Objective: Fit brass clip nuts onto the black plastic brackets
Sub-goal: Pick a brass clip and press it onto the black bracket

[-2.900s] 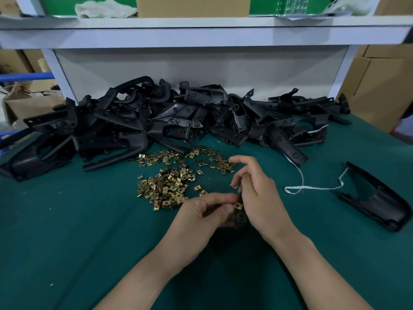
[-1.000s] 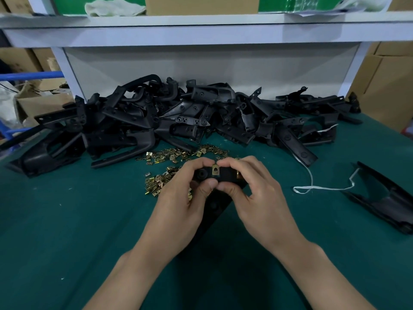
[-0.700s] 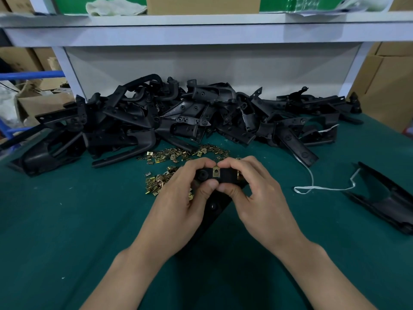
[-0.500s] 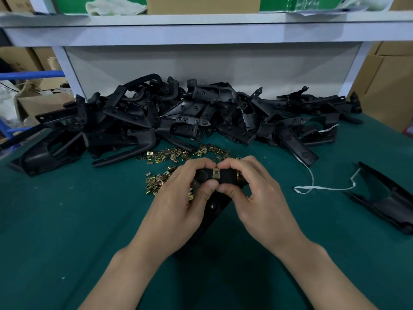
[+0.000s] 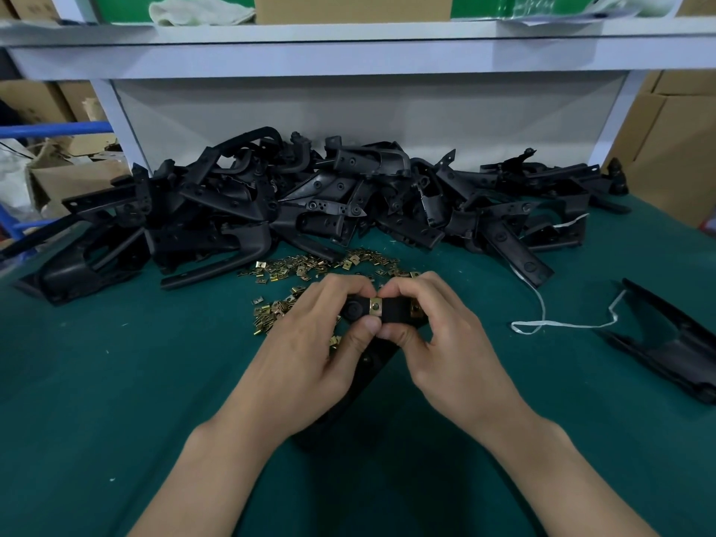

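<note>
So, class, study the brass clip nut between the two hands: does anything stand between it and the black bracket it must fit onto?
Nothing visible does. The clip nut already sits on the black bracket, which the left hand and right hand both grip close beside it.

A green-covered table [image 5: 116, 401] fills the view, with a left hand [image 5: 310, 354] and right hand [image 5: 453, 350] meeting above its middle. Beyond both hands, along the far edge, a long tangled heap of black brackets [image 5: 329, 203] lies on the table. Loose brass clip nuts [image 5: 310, 265] are scattered between that heap and the fingers, spreading to the left of the left hand. A white string [image 5: 542, 323] trails to the right of the right hand. Farther right lies a lone bracket [image 5: 666, 343], well apart from the heap. The held bracket [image 5: 391, 310], gripped by both hands, slants down between the wrists to the table.
</note>
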Motion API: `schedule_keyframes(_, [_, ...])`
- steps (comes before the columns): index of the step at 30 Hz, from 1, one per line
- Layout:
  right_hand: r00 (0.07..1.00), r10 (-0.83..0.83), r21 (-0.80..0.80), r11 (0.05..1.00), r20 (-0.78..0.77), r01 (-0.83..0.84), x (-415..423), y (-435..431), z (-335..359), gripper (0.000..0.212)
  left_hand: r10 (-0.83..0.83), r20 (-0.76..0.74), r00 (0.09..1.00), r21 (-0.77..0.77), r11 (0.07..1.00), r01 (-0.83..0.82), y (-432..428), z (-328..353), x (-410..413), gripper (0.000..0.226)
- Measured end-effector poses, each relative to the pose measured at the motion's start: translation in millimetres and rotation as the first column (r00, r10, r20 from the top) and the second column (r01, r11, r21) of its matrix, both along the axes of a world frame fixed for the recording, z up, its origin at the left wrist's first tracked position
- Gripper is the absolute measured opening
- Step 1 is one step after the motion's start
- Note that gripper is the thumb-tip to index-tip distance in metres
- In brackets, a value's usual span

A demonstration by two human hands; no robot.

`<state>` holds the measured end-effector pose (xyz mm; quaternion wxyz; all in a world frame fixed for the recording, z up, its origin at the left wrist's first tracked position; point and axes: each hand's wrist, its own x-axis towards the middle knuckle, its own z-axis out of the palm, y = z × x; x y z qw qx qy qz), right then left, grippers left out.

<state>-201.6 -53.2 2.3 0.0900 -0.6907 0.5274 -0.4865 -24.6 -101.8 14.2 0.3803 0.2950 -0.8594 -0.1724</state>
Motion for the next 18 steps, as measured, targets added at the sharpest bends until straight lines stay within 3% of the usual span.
schedule_keyframes(10, [0.999,-0.048,-0.002,0.999,-0.008,0.048,-0.1,-0.9,-6.3,0.034,0.024,-0.008,1.0,0.065,0.998,-0.024,-0.5,-11.1,-0.6,0.034])
schedule_keyframes(14, [0.998,-0.06,0.009,0.998,0.004,0.06,0.4,-0.8,-7.3,0.047,0.029,-0.024,0.999,0.063,0.998,-0.028,-1.1,-11.8,-1.4,0.03])
schedule_keyframes(18, [0.997,-0.07,-0.03,0.997,-0.032,0.069,2.6,-0.6,-6.2,0.043,0.015,-0.037,0.999,0.065,0.998,-0.013,-2.3,-12.2,-1.7,0.021])
